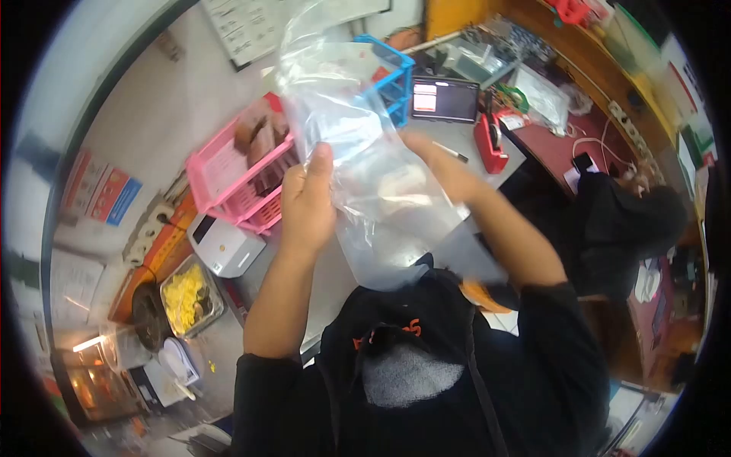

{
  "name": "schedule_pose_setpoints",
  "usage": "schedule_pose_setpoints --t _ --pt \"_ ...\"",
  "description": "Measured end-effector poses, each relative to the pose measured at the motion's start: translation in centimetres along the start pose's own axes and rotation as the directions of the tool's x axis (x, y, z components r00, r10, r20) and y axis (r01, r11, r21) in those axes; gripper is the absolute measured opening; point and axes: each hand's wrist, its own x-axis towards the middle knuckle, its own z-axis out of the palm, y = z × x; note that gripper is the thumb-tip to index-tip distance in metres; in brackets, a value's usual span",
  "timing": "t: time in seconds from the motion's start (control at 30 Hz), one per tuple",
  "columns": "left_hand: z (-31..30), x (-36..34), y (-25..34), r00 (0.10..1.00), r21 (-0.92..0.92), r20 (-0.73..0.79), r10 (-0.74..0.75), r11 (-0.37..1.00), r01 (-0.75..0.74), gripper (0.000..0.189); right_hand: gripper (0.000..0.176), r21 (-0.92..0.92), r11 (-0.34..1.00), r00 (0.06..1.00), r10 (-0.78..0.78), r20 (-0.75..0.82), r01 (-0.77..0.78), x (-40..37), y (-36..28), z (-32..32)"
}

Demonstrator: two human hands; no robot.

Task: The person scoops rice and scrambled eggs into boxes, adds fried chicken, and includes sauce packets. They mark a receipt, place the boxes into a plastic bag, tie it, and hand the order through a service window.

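A large clear plastic bag hangs in front of my chest, creased and shiny, with its upper end reaching over the baskets. My left hand is closed on the bag's left edge, thumb pointing up. On the opposite side, my right hand grips the bag's right edge; motion blurs it and the plastic partly covers its fingers. A pale, blurred patch shows through the plastic near that hand. Behind the bag stand a pink basket with small packets in it and a blue basket.
A tablet and a red tape dispenser stand beyond my right hand. On the left are a white label printer and a clear tub of yellow pieces. Another person in dark clothing sits at the right desk.
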Motion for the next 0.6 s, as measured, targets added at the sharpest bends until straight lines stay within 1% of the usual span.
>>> schedule_pose_setpoints --t 0.03,0.1,0.13,0.17,0.2,0.23,0.3,0.33,0.37,0.4,0.43,0.47,0.5,0.53,0.57,0.6 --pt "-1.3 -0.1 -0.4 0.999 -0.002 -0.029 0.015 1.000 -0.015 0.054 0.101 -0.288 0.935 0.969 -0.154 0.191 0.206 -1.0 0.9 2.0" --pt "-4.2 -0.8 -1.6 0.983 0.062 -0.163 0.090 0.995 -0.081 0.056 0.110 -0.201 0.961 0.974 -0.160 0.163 0.191 -2.5 -3.4 5.7" --pt "-5.1 -1.3 -1.8 0.978 0.065 -0.186 0.094 0.994 -0.083 0.056 0.110 -0.190 0.960 0.969 -0.168 0.183 0.203 -2.4 -3.9 7.3" --pt "-5.8 -1.8 -1.9 0.969 0.070 -0.234 0.082 0.995 -0.067 0.059 0.111 -0.041 0.978 0.979 -0.205 0.015 0.206 -2.2 -4.4 8.9" --pt "-6.3 -2.3 -2.1 0.959 0.073 -0.277 0.068 0.996 -0.050 0.061 0.112 0.106 0.969 0.966 -0.206 -0.159 0.224 -1.9 -4.7 10.1" --pt "-6.8 -2.8 -2.4 0.956 0.076 -0.286 0.068 0.996 -0.048 0.061 0.112 0.114 0.968 0.966 -0.207 -0.152 0.225 -1.4 -4.9 10.7" --pt "-7.4 -3.9 -2.8 0.932 0.267 -0.355 0.069 0.963 0.030 0.065 0.090 -0.041 0.991 0.981 -0.135 -0.137 0.130 -0.3 -5.2 11.3" --pt "-7.7 -4.6 -2.6 0.932 0.268 -0.355 0.067 0.963 0.033 0.065 0.061 -0.108 0.982 0.958 -0.179 -0.226 0.157 -0.2 -5.3 12.0" --pt "-7.8 -5.5 -2.2 0.947 0.317 -0.317 0.058 0.947 0.048 0.067 0.061 -0.106 0.982 0.958 -0.175 -0.227 0.154 -0.2 -5.1 12.3" --pt "-8.2 -6.4 -1.9 0.959 0.364 -0.281 0.045 0.929 0.063 0.068 0.054 0.040 0.998 0.973 -0.045 -0.225 0.055 -0.3 -4.9 12.7" --pt "-8.7 -6.9 -1.6 0.959 0.365 -0.281 0.043 0.929 0.065 0.068 0.048 0.183 0.982 0.975 0.081 -0.206 -0.043 -0.3 -4.5 12.9" --pt "-9.4 -7.3 -1.4 0.972 0.350 -0.233 -0.037 0.929 0.119 0.069 0.048 0.185 0.982 0.975 0.083 -0.207 -0.044 -0.4 -4.2 13.3" --pt "-9.8 -7.6 -1.2 0.976 0.338 -0.182 -0.118 0.925 0.174 0.070 0.039 0.420 0.907 0.976 0.086 -0.199 0.006 -0.5 -3.8 13.7" --pt "-9.9 -7.8 -1.2 0.976 0.338 -0.180 -0.120 0.925 0.176 0.070 0.030 0.628 0.776 0.977 0.087 -0.192 0.055 -0.7 -3.7 14.0" --pt "-10.0 -8.0 -1.2 0.977 0.331 -0.184 -0.112 0.929 0.169 0.071 0.030 0.627 0.777 0.977 0.089 -0.196 0.055 -0.8 -4.4 14.2" --pt "-10.0 -8.1 -1.2 0.977 0.323 -0.186 -0.103 0.933 0.160 0.071 0.023 0.663 0.748 0.981 0.146 -0.125 -0.027 -1.0 -5.6 14.5"
